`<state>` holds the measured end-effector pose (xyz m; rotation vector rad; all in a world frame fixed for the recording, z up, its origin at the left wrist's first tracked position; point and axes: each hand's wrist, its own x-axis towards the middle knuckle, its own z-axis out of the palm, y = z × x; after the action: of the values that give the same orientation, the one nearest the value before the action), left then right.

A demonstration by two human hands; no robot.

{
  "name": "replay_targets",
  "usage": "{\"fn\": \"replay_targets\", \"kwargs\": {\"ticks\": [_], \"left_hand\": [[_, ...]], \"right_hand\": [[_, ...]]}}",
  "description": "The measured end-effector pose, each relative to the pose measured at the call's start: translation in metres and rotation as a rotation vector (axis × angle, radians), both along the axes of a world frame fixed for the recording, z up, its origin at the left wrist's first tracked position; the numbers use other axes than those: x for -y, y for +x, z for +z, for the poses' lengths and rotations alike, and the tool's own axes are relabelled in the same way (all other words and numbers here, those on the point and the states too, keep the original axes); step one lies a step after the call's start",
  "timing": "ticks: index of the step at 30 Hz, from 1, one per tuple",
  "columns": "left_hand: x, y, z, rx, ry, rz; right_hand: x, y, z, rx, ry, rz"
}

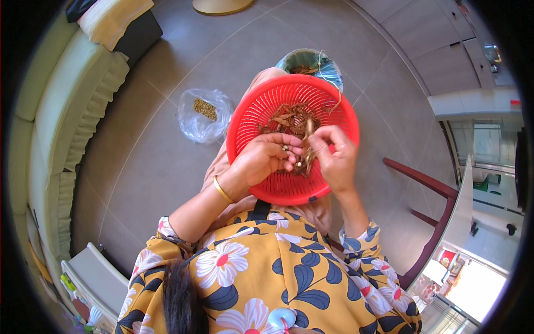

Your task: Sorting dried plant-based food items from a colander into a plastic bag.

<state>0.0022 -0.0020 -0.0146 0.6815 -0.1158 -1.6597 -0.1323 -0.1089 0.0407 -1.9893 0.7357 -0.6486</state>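
Observation:
A red plastic basket (246, 110) with slotted sides rests on my lap. Dry brown pods (292, 119) lie in a heap inside it. My left hand (267, 156), with a gold bangle (222, 190) at its wrist, is over the basket, its fingers curled around a few small pale seeds (285, 148). Beside it, my right hand (336, 154) pinches a dry brown pod or stalk (309, 129) between thumb and fingertips. Part of the heap is hidden under both hands.
An open clear plastic bag (187, 121) holding small greenish-brown seeds stands on the floor at left. Beyond the basket is a lined bin (336, 77) with brown scraps. A sofa (66, 104) runs along the left, and a dark red wooden chair (429, 179) stands at right.

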Motion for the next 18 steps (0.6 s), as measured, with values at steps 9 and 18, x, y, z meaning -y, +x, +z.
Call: {"fn": "replay_targets", "kwargs": {"ticks": [9, 18], "left_hand": [[0.004, 0.001, 0.012, -0.114, 0.042, 0.076], [-0.005, 0.017, 0.027, -0.003, -0.036, 0.158]], "right_hand": [[0.022, 0.023, 0.022, 0.056, -0.547, 0.133], [0.147, 0.05, 0.026, -0.032, -0.698, -0.275]]}}
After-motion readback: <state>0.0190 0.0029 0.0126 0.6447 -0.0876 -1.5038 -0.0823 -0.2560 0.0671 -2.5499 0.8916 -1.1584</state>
